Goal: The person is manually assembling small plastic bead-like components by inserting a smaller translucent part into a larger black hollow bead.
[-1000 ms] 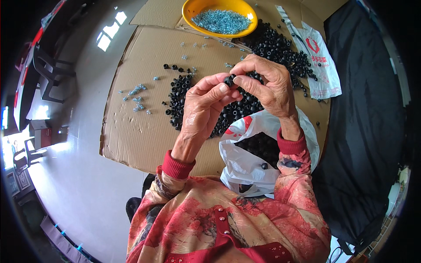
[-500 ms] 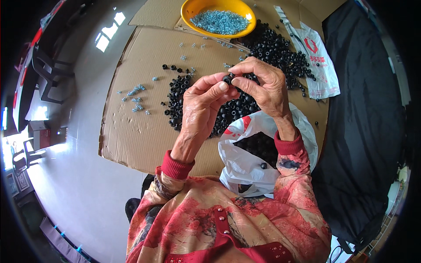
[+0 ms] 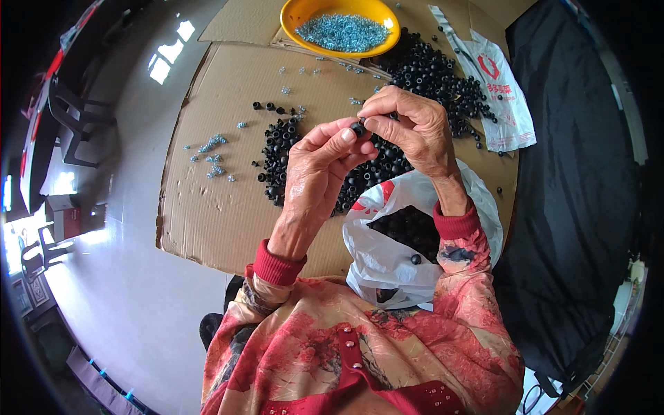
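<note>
Over the cardboard, my left hand (image 3: 311,164) pinches a hollow black round cap (image 3: 357,129) between thumb and fingers. My right hand (image 3: 419,133) meets it there, its thumb and forefinger closed on a small black piece (image 3: 363,120) at the cap's edge. That piece is mostly hidden by the fingertips. Beneath both hands lies a pile of black caps (image 3: 277,142), many of them hollow. Close under my right wrist stands an open white plastic bag (image 3: 373,259) with dark round pieces inside.
A yellow bowl (image 3: 288,29) of tiny pale-blue pieces is at the far edge. More blue pieces (image 3: 215,142) are scattered on the cardboard (image 3: 207,221). Right of the bowl spreads a second black pile (image 3: 432,76), beside a flat white bag (image 3: 508,114). Black fabric (image 3: 567,207) borders the right.
The cap has tilted slightly in my left fingers, its opening showing more. My right fingertips have shifted a little against it. The whole view has moved slightly.
</note>
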The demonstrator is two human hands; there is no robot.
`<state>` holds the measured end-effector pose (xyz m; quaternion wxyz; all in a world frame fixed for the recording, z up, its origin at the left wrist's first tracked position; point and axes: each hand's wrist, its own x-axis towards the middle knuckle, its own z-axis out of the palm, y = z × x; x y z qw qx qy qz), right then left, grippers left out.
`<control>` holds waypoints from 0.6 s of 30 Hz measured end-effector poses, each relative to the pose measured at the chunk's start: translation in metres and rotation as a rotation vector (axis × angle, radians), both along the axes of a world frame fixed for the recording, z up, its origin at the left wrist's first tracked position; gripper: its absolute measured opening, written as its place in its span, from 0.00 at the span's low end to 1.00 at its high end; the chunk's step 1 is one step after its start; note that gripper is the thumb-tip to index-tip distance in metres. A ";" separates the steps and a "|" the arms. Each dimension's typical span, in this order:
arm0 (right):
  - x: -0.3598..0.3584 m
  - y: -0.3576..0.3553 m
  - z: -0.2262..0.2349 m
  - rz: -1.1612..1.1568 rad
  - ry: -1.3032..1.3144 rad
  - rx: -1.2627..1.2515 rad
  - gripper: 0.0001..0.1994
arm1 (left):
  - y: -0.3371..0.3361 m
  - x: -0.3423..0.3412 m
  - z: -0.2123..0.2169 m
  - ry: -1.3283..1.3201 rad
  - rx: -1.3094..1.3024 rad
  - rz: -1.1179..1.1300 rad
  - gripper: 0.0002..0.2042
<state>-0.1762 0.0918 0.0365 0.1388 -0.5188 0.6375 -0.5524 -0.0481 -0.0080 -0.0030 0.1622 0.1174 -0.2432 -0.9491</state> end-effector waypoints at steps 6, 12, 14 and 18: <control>-0.002 -0.001 -0.003 -0.028 -0.047 0.048 0.05 | 0.000 -0.002 0.000 -0.018 0.014 0.025 0.09; 0.005 -0.003 0.003 -0.113 0.238 0.045 0.06 | -0.003 -0.001 0.000 -0.025 0.005 0.044 0.08; 0.007 -0.004 0.005 -0.091 0.434 -0.014 0.10 | -0.003 0.000 0.000 -0.033 0.020 0.075 0.08; 0.009 -0.004 0.001 -0.113 0.607 -0.020 0.14 | 0.000 -0.004 0.000 -0.099 0.024 0.083 0.09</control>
